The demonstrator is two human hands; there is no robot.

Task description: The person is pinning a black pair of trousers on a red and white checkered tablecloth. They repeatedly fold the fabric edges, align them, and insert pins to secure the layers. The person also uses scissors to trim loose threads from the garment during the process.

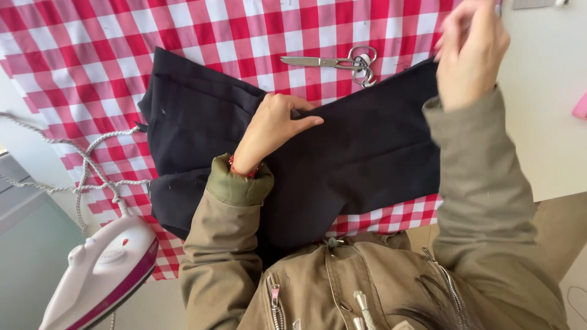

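Note:
A dark navy garment point(361, 153) lies spread over a red-and-white checked cloth point(79, 61). My left hand point(273, 127) rests on the garment near its middle, fingers curled and pinching a fold of the fabric. My right hand point(471, 52) is raised at the upper right, gripping the garment's right edge and holding it up off the table. Both arms wear olive jacket sleeves.
Metal scissors point(333, 62) lie on the checked cloth just behind the garment. A white and pink iron point(101, 275) stands at the lower left with its braided cord point(85, 165) looping over the cloth. A white tabletop point(544, 122) lies to the right, a pink object point(581, 107) at its edge.

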